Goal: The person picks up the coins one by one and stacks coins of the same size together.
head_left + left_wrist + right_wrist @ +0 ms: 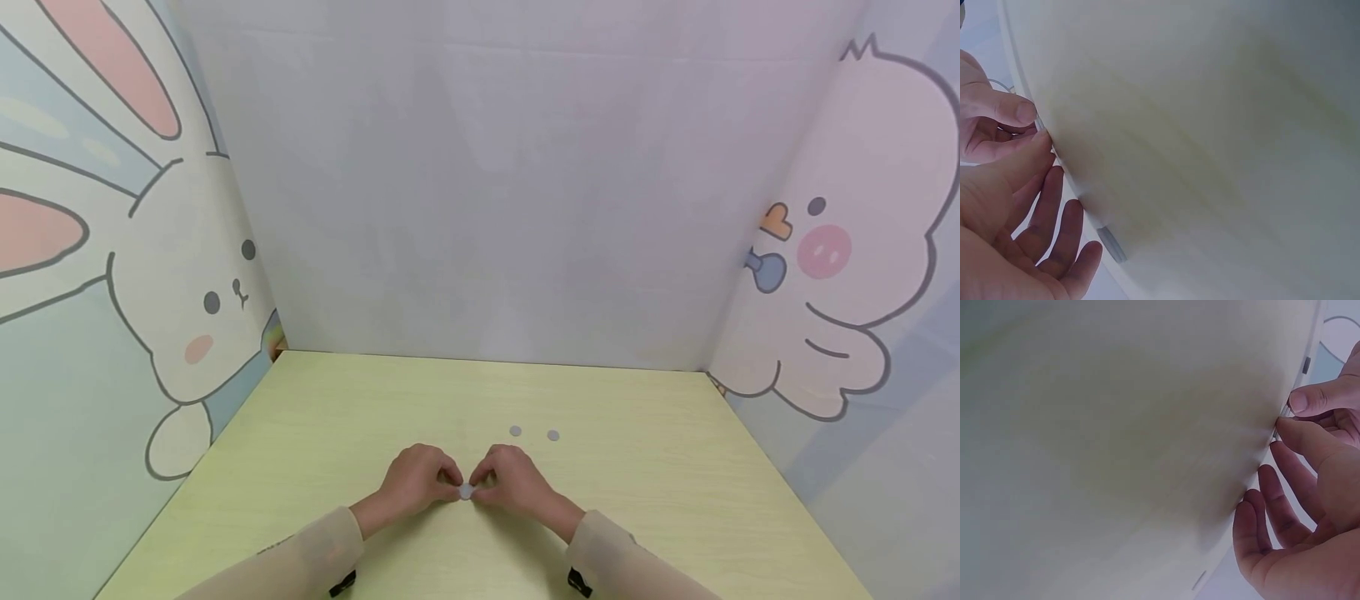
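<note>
A small silver-grey coin lies flat on the table between my two hands. My left hand pinches it at its left edge with thumb and forefinger. From the other side, my right hand pinches its right edge the same way. The fingertips nearly meet around the coin, and in the left wrist view only a thin sliver of the coin shows between them. Both hands' other fingers are bent, with tips down close to the tabletop.
Farther back, slightly right of my hands, two more grey coins lie side by side with a gap between them. The pale wooden table meets a white curtain behind and cartoon-printed panels at both sides.
</note>
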`<act>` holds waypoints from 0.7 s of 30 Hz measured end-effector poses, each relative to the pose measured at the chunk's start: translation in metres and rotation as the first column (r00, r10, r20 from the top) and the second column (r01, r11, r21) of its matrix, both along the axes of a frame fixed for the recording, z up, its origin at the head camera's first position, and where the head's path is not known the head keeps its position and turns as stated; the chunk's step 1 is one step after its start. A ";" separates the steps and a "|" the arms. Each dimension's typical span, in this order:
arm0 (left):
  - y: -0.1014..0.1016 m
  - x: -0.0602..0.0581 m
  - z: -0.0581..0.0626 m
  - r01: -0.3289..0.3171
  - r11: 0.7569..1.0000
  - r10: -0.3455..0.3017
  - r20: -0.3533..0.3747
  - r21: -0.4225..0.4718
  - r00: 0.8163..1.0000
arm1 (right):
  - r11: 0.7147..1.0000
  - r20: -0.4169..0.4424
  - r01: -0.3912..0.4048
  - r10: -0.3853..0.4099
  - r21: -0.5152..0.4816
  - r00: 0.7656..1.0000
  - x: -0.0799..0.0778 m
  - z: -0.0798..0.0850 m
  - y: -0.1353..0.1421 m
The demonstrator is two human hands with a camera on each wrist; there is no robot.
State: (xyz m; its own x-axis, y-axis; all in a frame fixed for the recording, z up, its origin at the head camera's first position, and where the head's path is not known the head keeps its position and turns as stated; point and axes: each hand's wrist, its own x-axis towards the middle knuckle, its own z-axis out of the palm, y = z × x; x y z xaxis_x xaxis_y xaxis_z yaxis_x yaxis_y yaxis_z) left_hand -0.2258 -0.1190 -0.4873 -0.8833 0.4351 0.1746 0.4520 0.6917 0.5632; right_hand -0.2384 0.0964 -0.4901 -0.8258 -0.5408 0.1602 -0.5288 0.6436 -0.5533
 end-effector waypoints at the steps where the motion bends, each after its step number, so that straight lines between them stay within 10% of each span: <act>1: 0.000 0.000 0.000 0.000 1.000 0.000 0.001 -0.001 1.000 | 1.000 0.002 0.000 0.000 -0.001 1.000 0.000 0.000 0.000; 21: -0.001 -0.001 0.000 0.014 1.000 -0.015 -0.023 -0.020 1.000 | 1.000 0.012 -0.009 0.009 0.007 1.000 -0.001 0.001 0.000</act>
State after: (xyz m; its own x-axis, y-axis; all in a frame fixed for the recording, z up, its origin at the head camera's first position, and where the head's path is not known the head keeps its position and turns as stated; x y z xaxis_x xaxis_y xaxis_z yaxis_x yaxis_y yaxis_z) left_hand -0.2263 -0.1200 -0.4868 -0.8726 0.4513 0.1866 0.4751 0.6959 0.5386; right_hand -0.2394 0.0967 -0.4893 -0.8227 -0.5493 0.1465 -0.5280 0.6429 -0.5548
